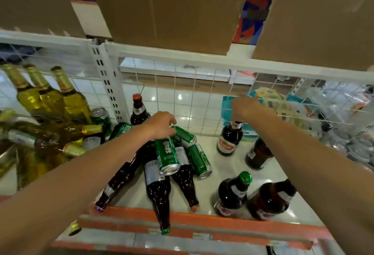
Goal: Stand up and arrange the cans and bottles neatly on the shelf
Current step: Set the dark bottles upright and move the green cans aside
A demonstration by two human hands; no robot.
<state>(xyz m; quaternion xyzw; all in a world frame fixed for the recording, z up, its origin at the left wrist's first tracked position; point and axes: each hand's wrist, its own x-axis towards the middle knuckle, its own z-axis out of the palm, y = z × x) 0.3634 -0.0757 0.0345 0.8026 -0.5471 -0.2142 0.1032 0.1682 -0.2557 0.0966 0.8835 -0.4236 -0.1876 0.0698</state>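
Left hand curls over the green cans heaped on fallen dark bottles mid-shelf; grip cannot be confirmed; right hand clasps the neck of an upright brown bottle by the rear mesh; sorting appears under way; next move calls for lifting a can clear without rolling the heap.

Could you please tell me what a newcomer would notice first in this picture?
A heap of fallen dark bottles and green cans lies mid-shelf, with the left hand on it. At the back right, the right hand grips an upright brown bottle by its top.
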